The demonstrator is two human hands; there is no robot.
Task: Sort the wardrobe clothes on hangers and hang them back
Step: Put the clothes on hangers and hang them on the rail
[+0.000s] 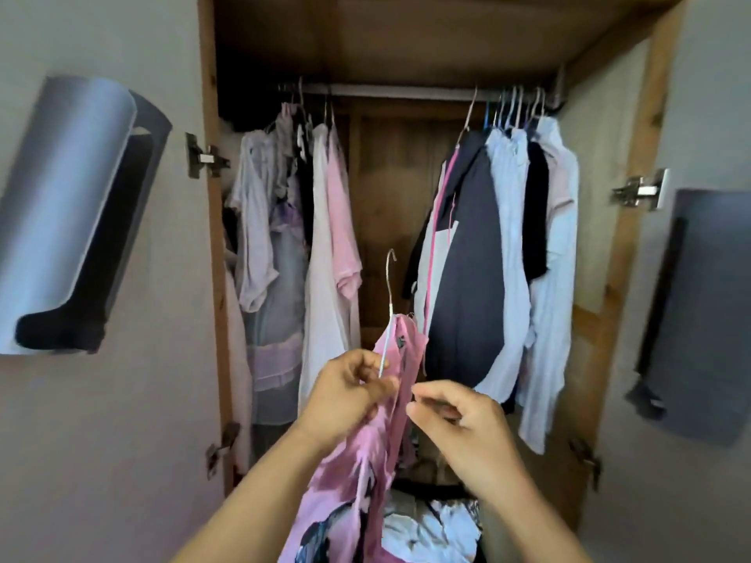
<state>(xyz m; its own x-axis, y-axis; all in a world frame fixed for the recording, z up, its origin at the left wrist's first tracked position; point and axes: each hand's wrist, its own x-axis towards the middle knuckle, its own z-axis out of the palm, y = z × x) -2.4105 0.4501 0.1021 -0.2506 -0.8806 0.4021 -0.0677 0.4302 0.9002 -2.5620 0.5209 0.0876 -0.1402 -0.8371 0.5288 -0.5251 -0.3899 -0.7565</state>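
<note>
A rail spans the upper centre of the wardrobe. Clothes hang at its left and right ends; a hanger with a garment sits in the lower centre, before the gap.

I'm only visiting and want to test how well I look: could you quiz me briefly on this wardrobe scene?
1. True or false: the hook of the wire hanger is already over the rail.
2. Which hand grips the hanger's wire arm: A) left hand B) right hand?
3. Fill in: the garment on the held hanger, the pink garment, is mostly ____ in colour.

Key: 1 false, it is held below the rail, in the gap between the two groups of hung clothes. 2 A. 3 pink.
</note>
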